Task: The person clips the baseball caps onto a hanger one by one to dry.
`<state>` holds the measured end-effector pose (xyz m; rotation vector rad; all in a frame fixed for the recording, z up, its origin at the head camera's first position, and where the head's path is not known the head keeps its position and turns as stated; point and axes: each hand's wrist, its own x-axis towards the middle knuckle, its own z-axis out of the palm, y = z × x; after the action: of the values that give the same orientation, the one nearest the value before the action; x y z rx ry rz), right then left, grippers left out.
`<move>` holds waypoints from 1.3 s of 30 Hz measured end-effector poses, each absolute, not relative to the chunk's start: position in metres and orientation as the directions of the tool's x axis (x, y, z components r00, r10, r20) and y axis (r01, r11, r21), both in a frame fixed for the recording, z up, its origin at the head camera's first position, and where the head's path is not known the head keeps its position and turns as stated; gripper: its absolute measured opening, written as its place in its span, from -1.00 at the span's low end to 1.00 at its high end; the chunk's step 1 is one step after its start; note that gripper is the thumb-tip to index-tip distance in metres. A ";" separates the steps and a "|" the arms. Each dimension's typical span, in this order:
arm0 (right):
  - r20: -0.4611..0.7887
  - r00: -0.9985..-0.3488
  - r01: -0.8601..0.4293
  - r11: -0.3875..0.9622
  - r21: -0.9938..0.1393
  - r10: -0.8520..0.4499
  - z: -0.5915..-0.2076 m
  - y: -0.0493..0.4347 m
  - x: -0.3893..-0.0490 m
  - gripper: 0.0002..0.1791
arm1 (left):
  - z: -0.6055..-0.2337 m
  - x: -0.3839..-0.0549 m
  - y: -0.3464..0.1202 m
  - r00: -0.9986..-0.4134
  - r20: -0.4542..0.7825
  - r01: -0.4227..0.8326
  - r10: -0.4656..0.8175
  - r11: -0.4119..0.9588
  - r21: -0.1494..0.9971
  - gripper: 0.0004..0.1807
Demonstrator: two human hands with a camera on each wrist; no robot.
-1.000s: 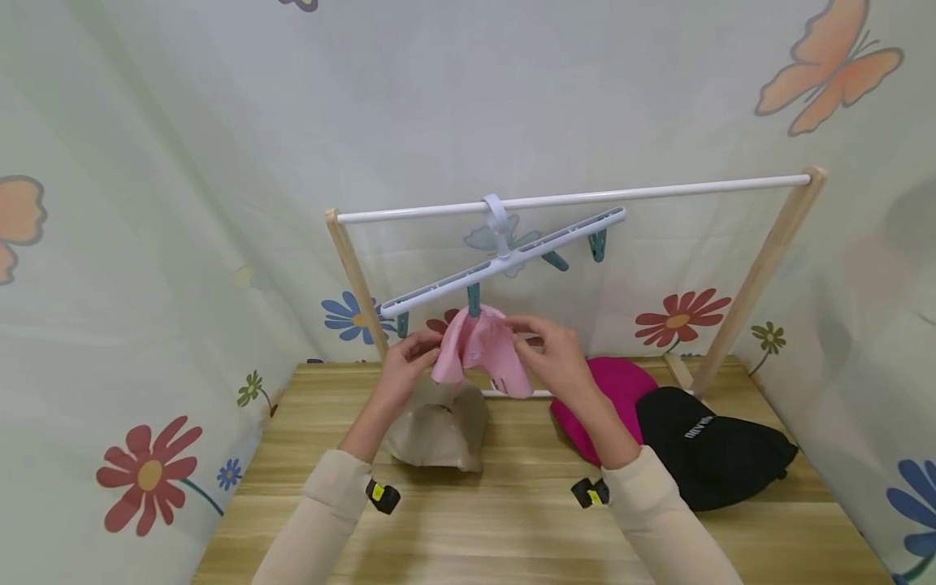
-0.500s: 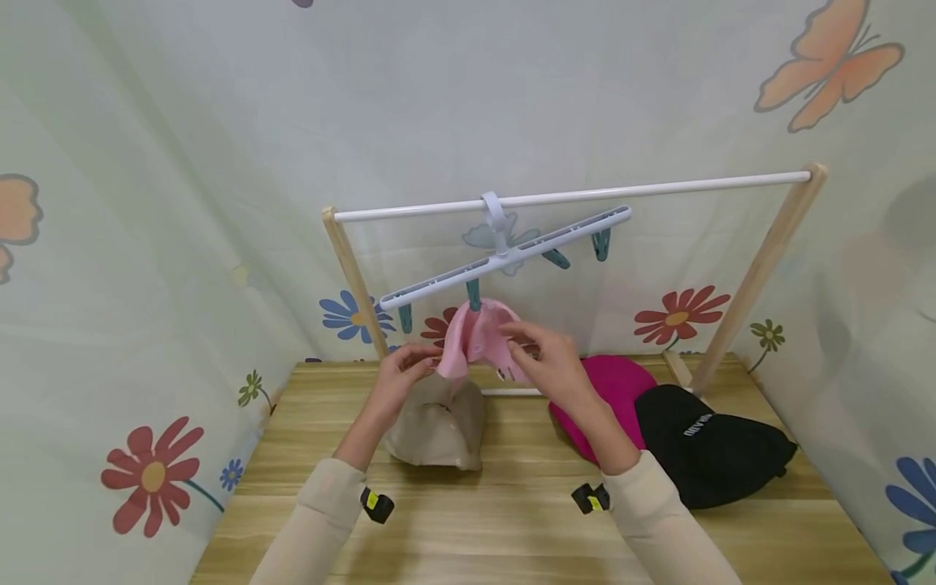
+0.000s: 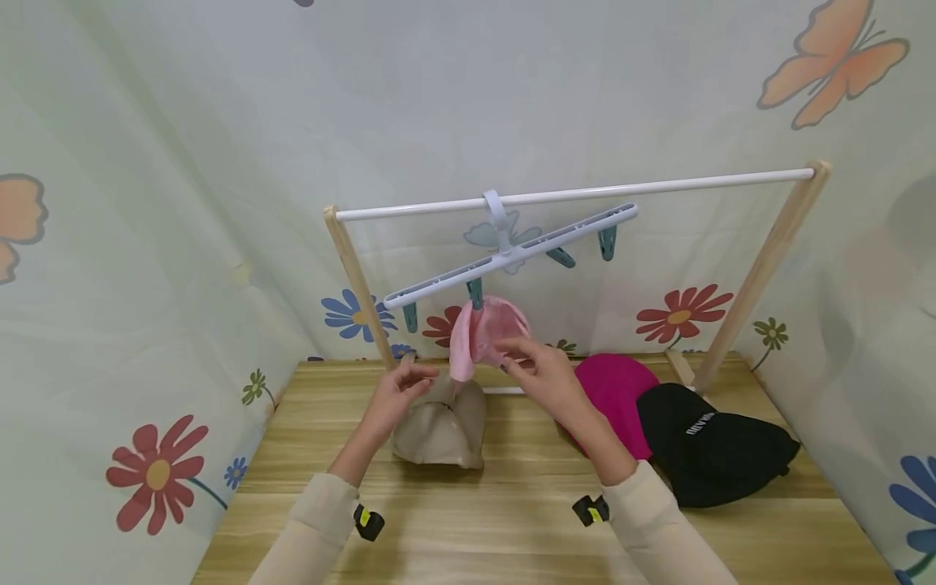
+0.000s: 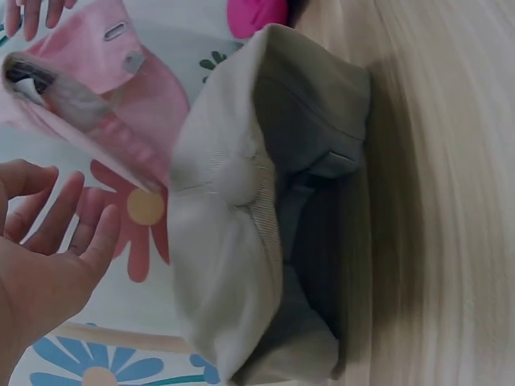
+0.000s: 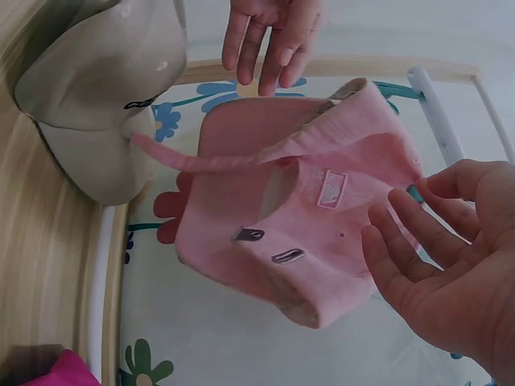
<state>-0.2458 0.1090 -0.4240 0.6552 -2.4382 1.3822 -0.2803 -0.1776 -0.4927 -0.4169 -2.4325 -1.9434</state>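
Observation:
A pink cap [image 3: 504, 318] hangs from a teal clip [image 3: 475, 294] on the light-blue hanger [image 3: 574, 230]. Its loose back strap [image 5: 217, 162] and a metal buckle show in the right wrist view. My left hand [image 3: 392, 398] is off to the cap's left, fingers loosely bent with nothing between them. The right hand [image 3: 550, 380] is close beside the cap's right side, its fingers relaxed and spread; whether a fingertip touches the fabric I cannot tell. Below the left hand, a beige cap [image 3: 435, 435] rests on the wooden table.
The hanger hooks over the white rod [image 3: 643, 188] of a rack with wooden posts [image 3: 764, 272]. Other teal clips, such as the far right clip [image 3: 608, 243], hang from it. A magenta cap [image 3: 617, 394] and a black cap [image 3: 720, 451] lie at the table's right.
My left hand has let go of the pink cap's edge and drawn away to the left and down. The right hand has loosened beside the cap, which hangs turned slightly.

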 end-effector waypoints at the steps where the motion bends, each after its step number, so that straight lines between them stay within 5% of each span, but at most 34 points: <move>1: 0.438 -0.861 -0.509 0.449 -0.735 -0.259 -0.426 0.109 -0.246 -0.70 | -0.495 -0.280 -0.178 -0.963 0.169 0.214 0.208 0.216 0.953 -0.79; 17: 0.451 -0.839 -0.544 0.451 -0.707 -0.305 -0.451 0.101 -0.240 -0.74 | -0.514 -0.264 -0.186 -0.954 0.198 0.272 0.225 0.371 0.888 -0.81; 39: 0.319 -0.839 -0.525 0.502 -0.687 -0.440 -0.495 0.084 -0.224 -0.73 | -0.526 -0.248 -0.189 -0.896 0.276 0.425 0.349 0.490 0.761 -0.77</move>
<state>-0.2238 0.0837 -0.4953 0.8487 -2.6330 1.2587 -0.2479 -0.1888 -0.5261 -0.6863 -2.6381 -1.3840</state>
